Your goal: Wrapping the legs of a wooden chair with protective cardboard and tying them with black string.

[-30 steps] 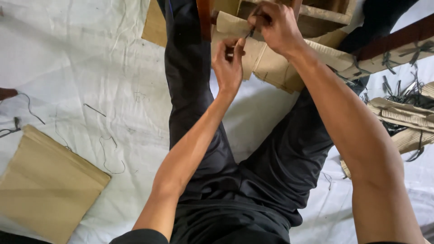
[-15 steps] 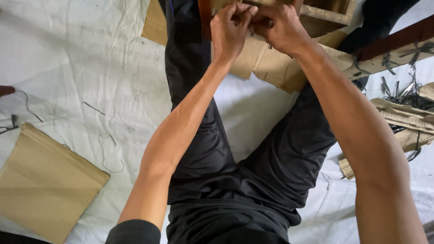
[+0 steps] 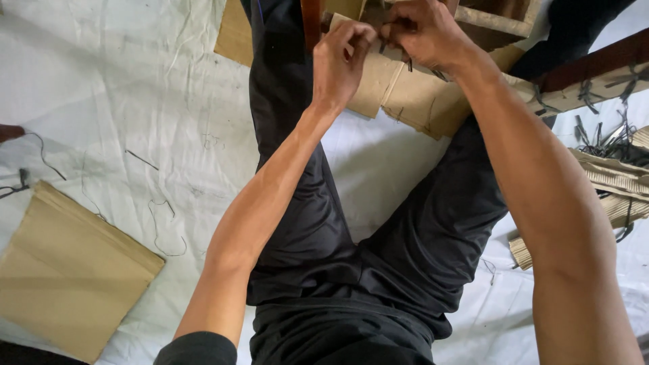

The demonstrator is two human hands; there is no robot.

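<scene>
A white sheet (image 3: 122, 88) covers the floor beneath a seated person in black trousers (image 3: 324, 270). A folded cardboard wrap (image 3: 412, 94) around a wooden frame (image 3: 493, 20) lies ahead: light, stiff, best gripped at its edge. The left hand (image 3: 340, 64) and right hand (image 3: 422, 32) pinch a thin dark tie (image 3: 410, 65) there.

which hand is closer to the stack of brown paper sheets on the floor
Left. The left hand is nearer the paper stack at lower left; the right hand lies farther right.
</scene>
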